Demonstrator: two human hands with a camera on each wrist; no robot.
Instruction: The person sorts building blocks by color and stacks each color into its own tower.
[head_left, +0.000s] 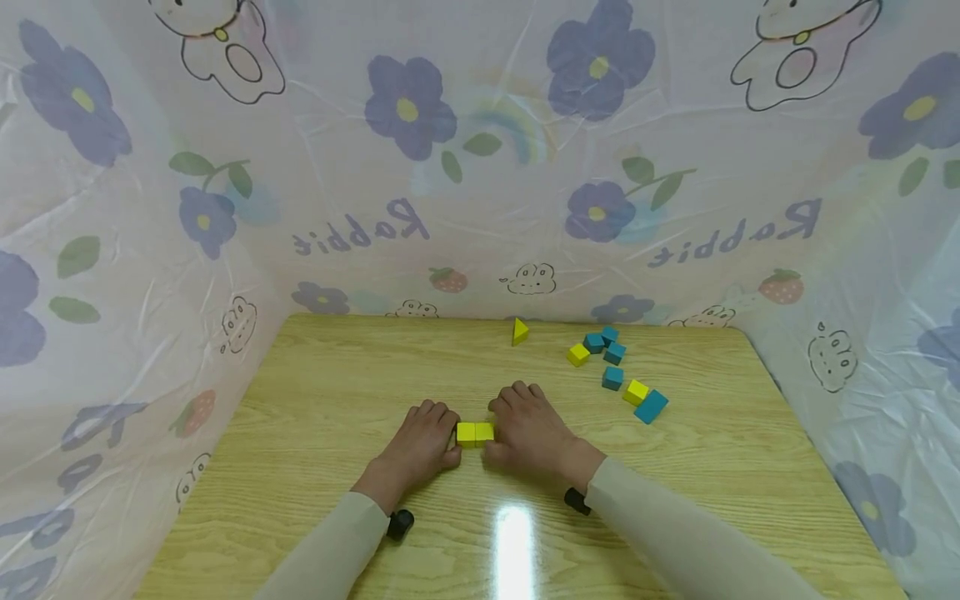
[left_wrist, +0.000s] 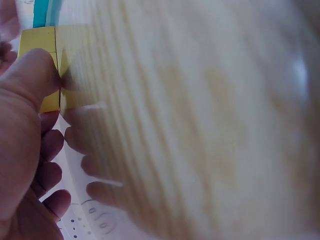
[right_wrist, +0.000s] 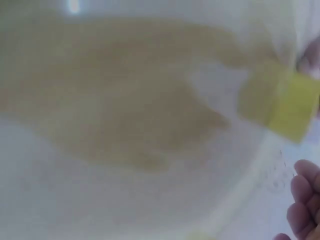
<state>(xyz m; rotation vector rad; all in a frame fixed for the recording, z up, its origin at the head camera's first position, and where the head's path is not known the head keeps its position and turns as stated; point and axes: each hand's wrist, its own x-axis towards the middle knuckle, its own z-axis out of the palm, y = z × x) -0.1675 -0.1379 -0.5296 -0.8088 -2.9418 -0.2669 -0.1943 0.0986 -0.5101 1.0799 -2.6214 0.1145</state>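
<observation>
Two yellow cubes stand side by side on the table, faces together, between the two hands. My left hand (head_left: 422, 443) pinches the left yellow cube (head_left: 466, 435), its thumb (left_wrist: 37, 72) across the near face in the left wrist view and the other fingers curled behind. At the right yellow cube (head_left: 484, 433), my right hand (head_left: 534, 432) has its thumb and index finger spread around the outer end. In the blurred right wrist view, the right hand's fingers (right_wrist: 302, 200) show apart from the yellow cube (right_wrist: 295, 107).
A yellow triangular block (head_left: 520, 332) stands near the back wall. Back right on the wooden table (head_left: 360, 358) lie several blue cubes (head_left: 612, 378), two yellow cubes (head_left: 578, 354) and a larger blue block (head_left: 651, 407). Patterned cloth (head_left: 480, 192) encloses the back and sides.
</observation>
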